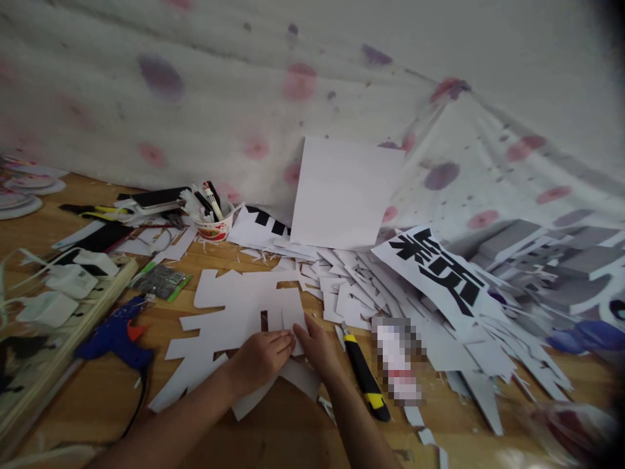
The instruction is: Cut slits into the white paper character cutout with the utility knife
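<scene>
A large white board cut-out (229, 306) with notched edges, shaped like a written character, lies on the wooden table in front of me. My left hand (263, 358) rests on its lower right part, fingers together, the tips by a small white strip (289, 318). From the right, my right hand (316, 345) meets it, thumb and fingers closed at the strip and the cut-out's edge. The fingers hide part of the strip. Beside my right hand lies a yellow and black utility knife (364, 374), its blade end pointing away from me.
At left are a blue glue gun (117, 335) and a power strip (97, 319) with chargers. Behind stand a tub (215, 228) of pens and a blank white board (346, 192) against a spotted curtain. White scraps and a printed sheet (432, 267) pile up at right.
</scene>
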The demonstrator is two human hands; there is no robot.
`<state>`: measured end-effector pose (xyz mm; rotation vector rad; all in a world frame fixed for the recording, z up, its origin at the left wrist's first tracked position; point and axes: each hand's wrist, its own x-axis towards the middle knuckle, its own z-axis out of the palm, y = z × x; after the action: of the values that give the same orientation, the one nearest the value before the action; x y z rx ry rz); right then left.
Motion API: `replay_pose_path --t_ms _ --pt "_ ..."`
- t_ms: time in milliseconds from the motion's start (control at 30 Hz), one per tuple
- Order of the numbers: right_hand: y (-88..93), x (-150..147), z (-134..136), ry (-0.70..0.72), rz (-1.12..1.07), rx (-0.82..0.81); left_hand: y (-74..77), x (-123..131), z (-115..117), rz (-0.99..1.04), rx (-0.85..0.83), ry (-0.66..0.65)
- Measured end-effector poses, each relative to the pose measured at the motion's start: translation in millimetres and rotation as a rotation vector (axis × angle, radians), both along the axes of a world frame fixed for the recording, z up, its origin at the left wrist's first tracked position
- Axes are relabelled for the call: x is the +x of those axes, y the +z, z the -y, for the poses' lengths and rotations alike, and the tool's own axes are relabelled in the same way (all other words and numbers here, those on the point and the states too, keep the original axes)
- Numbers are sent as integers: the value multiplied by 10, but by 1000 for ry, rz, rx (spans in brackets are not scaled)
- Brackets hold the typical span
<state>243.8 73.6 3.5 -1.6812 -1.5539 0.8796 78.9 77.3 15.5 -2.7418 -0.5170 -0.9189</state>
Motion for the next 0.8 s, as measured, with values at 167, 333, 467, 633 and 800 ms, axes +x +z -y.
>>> replay_pose_path --t_ms 167,333,467,633,800 --pt "-35 50 -13 80 -74 -56 67 13 -15 -123 -19 -45" --pt "-30 91 -27 135 -107 -93 108 40 -47 -220 -21 -66" --pt "20 132 -55 195 -126 -111 119 54 -51 -241 -15 -72" --pt "185 156 -139 325 97 -102 104 85 9 -133 -50 -18" --pt "321 334 -137 109 443 -66 -34 90 38 23 -133 67"
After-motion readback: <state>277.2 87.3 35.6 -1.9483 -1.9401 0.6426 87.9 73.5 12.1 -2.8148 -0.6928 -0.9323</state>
